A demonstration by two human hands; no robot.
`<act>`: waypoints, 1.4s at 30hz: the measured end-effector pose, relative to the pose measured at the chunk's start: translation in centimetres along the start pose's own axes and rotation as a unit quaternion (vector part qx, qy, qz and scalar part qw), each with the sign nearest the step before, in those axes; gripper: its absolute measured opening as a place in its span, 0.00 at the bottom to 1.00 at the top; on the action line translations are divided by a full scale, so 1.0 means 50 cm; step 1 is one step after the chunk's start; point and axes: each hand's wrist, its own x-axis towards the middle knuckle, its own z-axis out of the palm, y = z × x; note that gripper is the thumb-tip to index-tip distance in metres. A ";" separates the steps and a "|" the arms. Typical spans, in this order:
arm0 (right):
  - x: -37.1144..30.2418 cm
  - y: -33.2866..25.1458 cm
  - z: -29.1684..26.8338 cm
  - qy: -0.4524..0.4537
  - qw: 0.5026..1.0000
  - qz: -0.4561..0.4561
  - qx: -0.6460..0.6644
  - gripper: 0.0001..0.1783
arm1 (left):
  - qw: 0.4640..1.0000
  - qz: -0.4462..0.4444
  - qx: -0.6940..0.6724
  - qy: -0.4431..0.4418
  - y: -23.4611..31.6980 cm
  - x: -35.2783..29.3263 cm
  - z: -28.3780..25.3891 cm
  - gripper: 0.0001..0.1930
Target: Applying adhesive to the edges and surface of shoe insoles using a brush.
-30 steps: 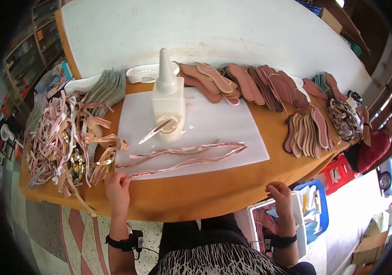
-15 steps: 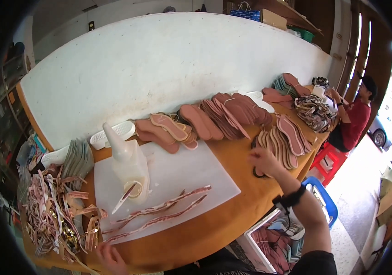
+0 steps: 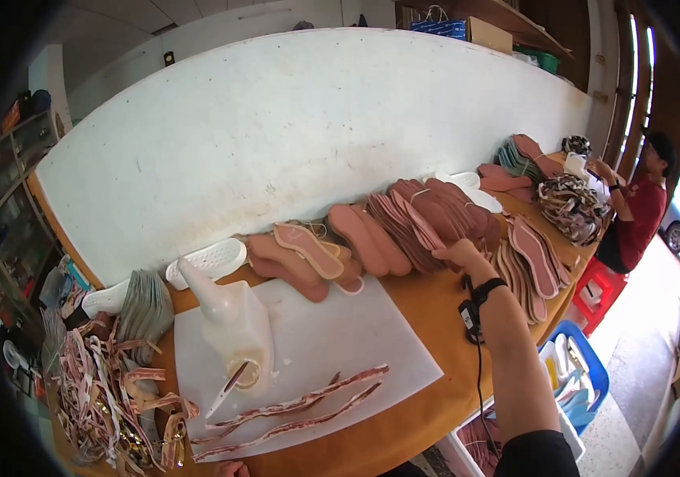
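Note:
My right hand (image 3: 461, 254) reaches across the table to the front edge of a thick stack of reddish-brown insoles (image 3: 408, 226). Its fingers are curled together, the tips against the stack; what lies between them is hidden. Just the top of my left hand (image 3: 233, 469) shows at the lower edge, below the white sheet (image 3: 356, 318), fingers mostly out of sight. On that sheet stand a whitish plastic bottle (image 3: 233, 318) with a cone-shaped top and a brush (image 3: 225, 389) leaning at its opening. Two long pinkish strips (image 3: 300, 401) lie in front of it.
Tangled strips (image 3: 101, 389) and grey-green insoles (image 3: 145, 306) heap at the left. More insoles (image 3: 531, 262) lie beyond my right wrist. A cord with a black device (image 3: 470, 318) hangs there. Bins (image 3: 594, 362) stand below; a person (image 3: 642, 203) sits at the far right end.
My right hand has moved left from the right-hand insole pile to the reddish-brown stack. My left hand has dropped mostly out of view. The whole view has shifted slightly.

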 end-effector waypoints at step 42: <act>-0.075 -0.128 0.032 0.221 0.957 -0.121 -0.146 0.28 | 0.999 0.001 0.042 0.029 0.010 -0.006 0.000 0.05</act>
